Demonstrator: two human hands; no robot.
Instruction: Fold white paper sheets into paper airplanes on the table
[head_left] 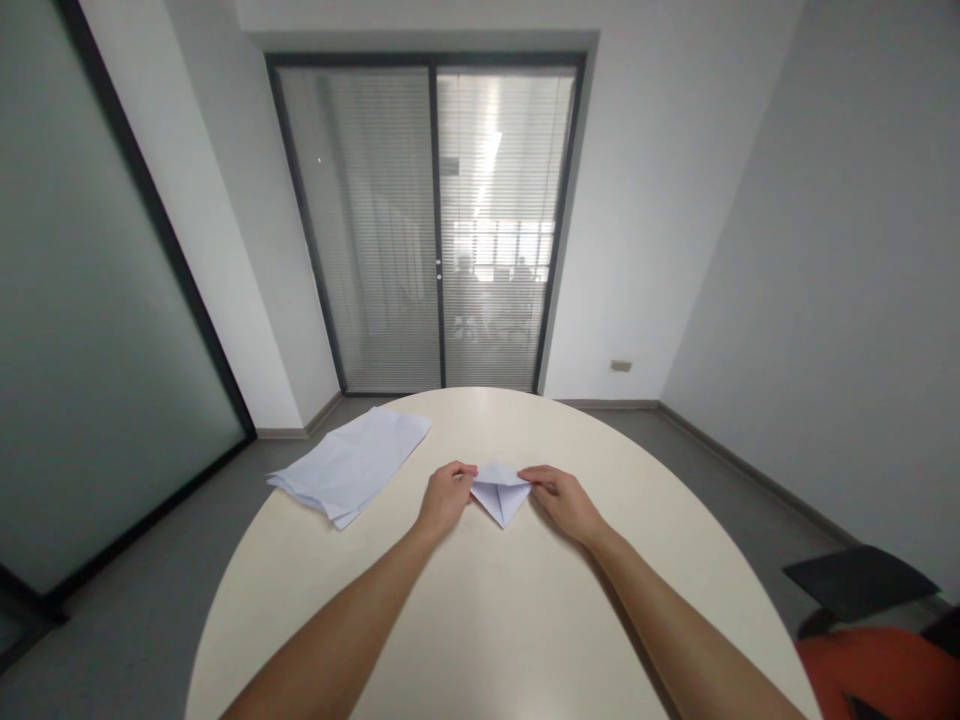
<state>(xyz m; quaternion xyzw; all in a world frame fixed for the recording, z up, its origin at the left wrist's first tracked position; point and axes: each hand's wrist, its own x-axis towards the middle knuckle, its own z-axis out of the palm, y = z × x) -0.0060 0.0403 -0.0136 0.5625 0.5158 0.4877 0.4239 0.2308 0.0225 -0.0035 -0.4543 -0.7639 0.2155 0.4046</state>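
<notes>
White folded paper [501, 494] between fingers [538, 474]

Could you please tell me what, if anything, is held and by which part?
A folded paper: the left hand pinches its left side, the right hand its right.

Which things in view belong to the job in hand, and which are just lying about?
In the job:
- folded paper, left hand and right hand on it
- table underneath

Lying about:
- loose paper sheets, probably; untouched
- red chair
</notes>
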